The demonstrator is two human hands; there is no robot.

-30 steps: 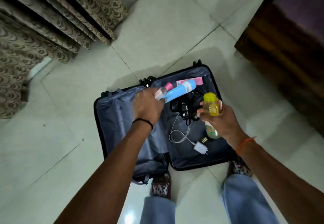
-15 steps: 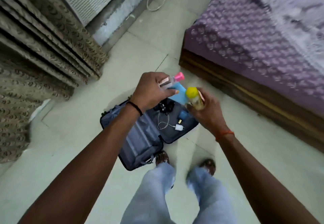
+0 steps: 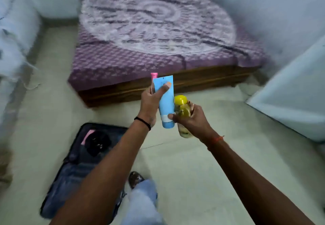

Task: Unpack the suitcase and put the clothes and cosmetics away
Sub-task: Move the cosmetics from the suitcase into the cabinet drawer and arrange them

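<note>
The left hand [image 3: 150, 101] grasps an upright blue tube [image 3: 165, 101] and a pink-capped item [image 3: 154, 76] behind it. The right hand [image 3: 189, 119] grasps a yellow-capped bottle [image 3: 183, 112], touching the tube. The open suitcase [image 3: 77, 168] lies on the floor [image 3: 193, 172] below left, before the bed [image 3: 158, 31].

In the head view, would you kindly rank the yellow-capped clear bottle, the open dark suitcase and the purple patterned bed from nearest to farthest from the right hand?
1. Yellow-capped clear bottle: gripped in the right hand itself.
2. Open dark suitcase: on the floor, lower left, behind the left arm.
3. Purple patterned bed: ahead, filling the top of the view.

The suitcase and the bed's near edge are a close call.
</note>
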